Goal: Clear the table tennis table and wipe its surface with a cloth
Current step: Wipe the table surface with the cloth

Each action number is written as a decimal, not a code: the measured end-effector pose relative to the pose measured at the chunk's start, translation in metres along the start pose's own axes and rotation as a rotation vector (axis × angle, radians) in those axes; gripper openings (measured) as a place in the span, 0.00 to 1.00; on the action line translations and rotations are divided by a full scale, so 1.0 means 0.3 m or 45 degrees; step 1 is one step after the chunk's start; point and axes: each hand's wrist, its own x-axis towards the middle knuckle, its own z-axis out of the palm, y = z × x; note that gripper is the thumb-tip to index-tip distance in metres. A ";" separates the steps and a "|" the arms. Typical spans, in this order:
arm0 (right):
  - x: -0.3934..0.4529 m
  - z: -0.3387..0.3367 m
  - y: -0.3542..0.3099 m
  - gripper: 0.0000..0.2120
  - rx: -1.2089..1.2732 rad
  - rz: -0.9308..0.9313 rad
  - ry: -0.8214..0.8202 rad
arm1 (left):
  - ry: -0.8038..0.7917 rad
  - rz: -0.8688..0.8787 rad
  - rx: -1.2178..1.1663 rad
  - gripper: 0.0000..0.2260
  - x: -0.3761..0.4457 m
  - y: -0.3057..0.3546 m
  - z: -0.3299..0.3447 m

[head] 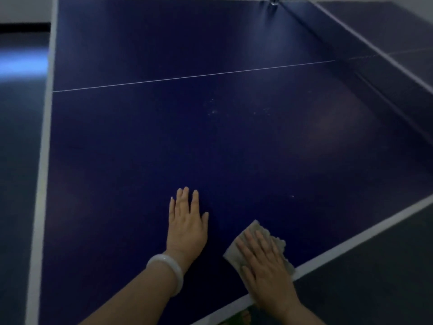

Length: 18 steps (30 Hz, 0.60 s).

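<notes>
The blue table tennis table (210, 141) fills most of the head view, with white edge lines and a thin white centre line. My left hand (186, 221) lies flat on the blue surface with straight fingers, a pale bangle on its wrist. My right hand (264, 261) presses flat on a grey-beige cloth (254, 229) close to the table's near white edge. The cloth spreads out under the palm, its far corner showing beyond the fingertips. Faint pale specks mark the surface near the middle.
The net (365, 64) runs along the upper right, with its metal clamp (271, 0) at the top edge. Dark floor (18, 137) lies to the left of the table and at the lower right.
</notes>
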 end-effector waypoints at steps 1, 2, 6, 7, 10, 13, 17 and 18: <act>-0.010 -0.009 0.076 0.28 -0.028 0.079 0.014 | -0.017 -0.054 0.018 0.29 0.016 0.034 0.021; -0.019 -0.020 0.153 0.28 -0.049 0.192 0.024 | -0.033 -0.111 0.030 0.30 0.027 0.060 0.041; -0.005 -0.068 0.327 0.30 -0.009 0.840 0.111 | -0.008 -0.231 0.171 0.31 0.025 0.104 0.099; 0.013 -0.073 0.317 0.29 0.018 0.975 0.141 | 0.008 -0.235 0.203 0.31 0.020 0.106 0.108; 0.067 -0.062 0.207 0.28 0.083 0.816 0.118 | 0.038 -0.245 0.244 0.30 0.019 0.099 0.116; 0.062 -0.046 0.149 0.30 0.044 0.146 0.072 | 0.017 -0.253 0.235 0.30 0.026 0.116 0.115; 0.043 -0.085 0.378 0.30 -0.100 -0.207 0.048 | 0.003 -0.280 0.213 0.31 0.030 0.122 0.118; 0.042 -0.097 0.461 0.28 -0.144 -0.087 0.086 | 0.014 -0.278 0.213 0.31 0.029 0.124 0.119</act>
